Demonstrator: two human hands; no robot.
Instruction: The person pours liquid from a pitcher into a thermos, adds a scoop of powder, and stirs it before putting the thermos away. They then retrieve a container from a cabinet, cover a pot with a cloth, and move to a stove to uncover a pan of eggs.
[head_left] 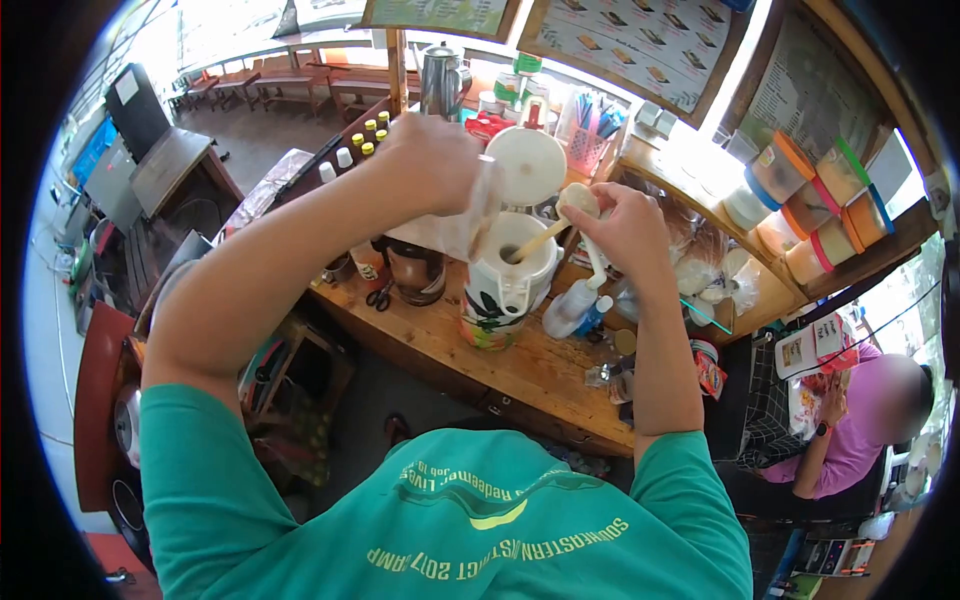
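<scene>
My left hand [430, 165], smeared by motion, is raised at the left of the white floral insulated jug [495, 325]. Its fingers are closed on a clear plastic container [484, 210], whose exact kind is blurred. The jug stands uncovered on the wooden counter, with its round white lid [527, 168] tilted up behind the opening. My right hand [622, 222] grips the pale rounded end of a long-handled stirrer [543, 241], which slants down into the jug's mouth; its lower end is hidden inside. Just right of the jug is a translucent pump bottle [570, 308].
Scissors [379, 297] and a brown jar [415, 275] sit left of the jug. A steel pitcher [440, 85] and a pink basket of pens [588, 150] stand behind. Stacked food containers [825, 205] fill the right shelf. A person in pink [850, 430] sits at right.
</scene>
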